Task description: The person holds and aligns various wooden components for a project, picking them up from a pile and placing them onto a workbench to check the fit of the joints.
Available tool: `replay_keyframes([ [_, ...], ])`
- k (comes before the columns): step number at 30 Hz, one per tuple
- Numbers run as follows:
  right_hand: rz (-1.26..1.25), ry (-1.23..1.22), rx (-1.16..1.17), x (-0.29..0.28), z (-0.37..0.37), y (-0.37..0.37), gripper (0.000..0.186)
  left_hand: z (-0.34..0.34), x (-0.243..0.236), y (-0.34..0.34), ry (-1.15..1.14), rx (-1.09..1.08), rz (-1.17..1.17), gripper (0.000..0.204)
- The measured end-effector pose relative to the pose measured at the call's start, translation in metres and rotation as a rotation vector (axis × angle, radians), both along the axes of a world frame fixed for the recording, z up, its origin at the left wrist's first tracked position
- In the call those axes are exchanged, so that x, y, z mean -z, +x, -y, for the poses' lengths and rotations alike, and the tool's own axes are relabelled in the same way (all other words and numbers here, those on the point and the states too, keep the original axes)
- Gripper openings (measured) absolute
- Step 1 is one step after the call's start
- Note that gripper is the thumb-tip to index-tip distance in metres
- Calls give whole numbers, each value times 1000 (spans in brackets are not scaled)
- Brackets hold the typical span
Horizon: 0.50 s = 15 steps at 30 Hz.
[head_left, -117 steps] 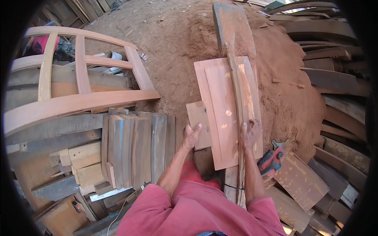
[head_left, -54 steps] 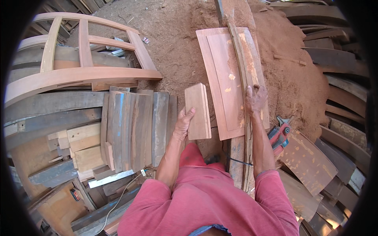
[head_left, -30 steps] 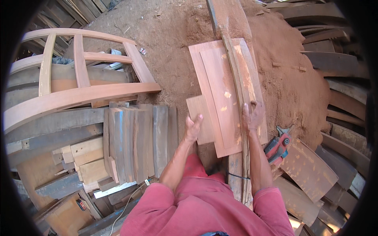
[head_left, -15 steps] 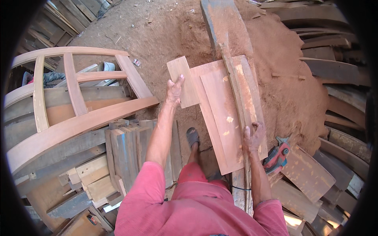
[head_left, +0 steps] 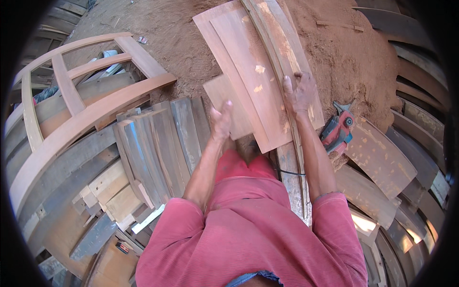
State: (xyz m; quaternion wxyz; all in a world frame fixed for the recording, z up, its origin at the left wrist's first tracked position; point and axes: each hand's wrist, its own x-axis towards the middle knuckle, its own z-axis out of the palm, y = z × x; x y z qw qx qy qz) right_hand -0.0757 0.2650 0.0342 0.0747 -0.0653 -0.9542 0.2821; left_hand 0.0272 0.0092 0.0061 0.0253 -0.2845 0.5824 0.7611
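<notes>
My left hand (head_left: 221,120) grips a small rectangular wooden board (head_left: 232,98) by its near-left side. That board lies against the left edge of a large, slightly curved wooden panel (head_left: 236,57), overlapping its lower part. My right hand (head_left: 301,98) is curled over the long wooden strip (head_left: 271,57) that runs along the panel, with the thumb on the strip and the fingers bent to its right. Whatever lies under that palm is hidden. Pale chipped patches mark the panel and the board right of the strip. Beneath them runs a narrow wooden beam (head_left: 287,165).
A red power planer (head_left: 338,131) rests right of my right forearm, beside a patchy curved board (head_left: 380,155). A wooden lattice frame (head_left: 91,107) leans over stacked planks (head_left: 158,148) at left. Sawdust (head_left: 356,62) covers the ground; more curved boards (head_left: 423,119) are piled far right.
My view has shifted, so the panel, frame and planer sit differently in it. My left hand has brought the small board nearer my body, along the panel's left edge.
</notes>
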Motion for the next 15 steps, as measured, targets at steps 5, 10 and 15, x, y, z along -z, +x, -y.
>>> replay_keyframes([
  [5,-7,38,23,5,-4,-7,56,-52,-2,84,4,9,-35,73],
  [10,22,52,60,2,-4,3,58,-80,16,168,49,84,57,72],
  [15,25,7,55,3,-2,0,60,-74,38,173,99,53,84,69],
])
